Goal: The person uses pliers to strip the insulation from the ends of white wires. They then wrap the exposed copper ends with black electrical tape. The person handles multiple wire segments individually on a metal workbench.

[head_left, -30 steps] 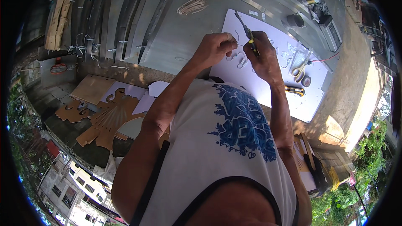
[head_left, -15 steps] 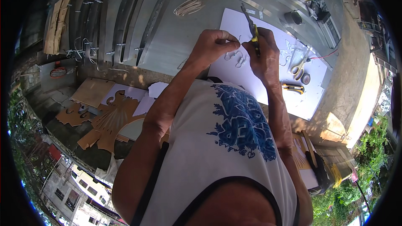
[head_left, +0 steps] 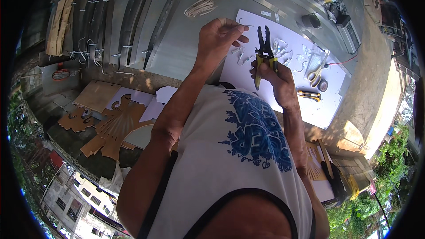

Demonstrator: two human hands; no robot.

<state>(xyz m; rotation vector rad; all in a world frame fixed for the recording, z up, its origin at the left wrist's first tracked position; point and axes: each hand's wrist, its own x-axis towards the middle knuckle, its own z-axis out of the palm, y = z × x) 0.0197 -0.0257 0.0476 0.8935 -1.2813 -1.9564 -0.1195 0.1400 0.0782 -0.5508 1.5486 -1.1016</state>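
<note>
My left hand (head_left: 218, 40) pinches a short, thin piece of wire (head_left: 250, 25) between thumb and finger, its end sticking out to the right. In my right hand (head_left: 282, 83) is a pair of wire strippers (head_left: 264, 52) with black jaws and yellow-black handles. The jaws point away from me, slightly spread, with nothing between them. Both hands are above a white sheet (head_left: 325, 115) on the metal table. Small white wired pieces (head_left: 241, 57) lie on that sheet beneath and between my hands.
Scissors (head_left: 314, 77), a dark tape roll (head_left: 323, 86) and a yellow-black utility knife (head_left: 309, 95) lie right of my right hand. A coil of pale wire (head_left: 200, 6) rests further back. Long dark metal strips (head_left: 133, 17) stretch across the left. Cut brown panels (head_left: 118, 121) sit lower left.
My left hand has moved up and away from my right, still pinching the wire. The strippers have moved down and swung so their jaws face straight away, more spread.
</note>
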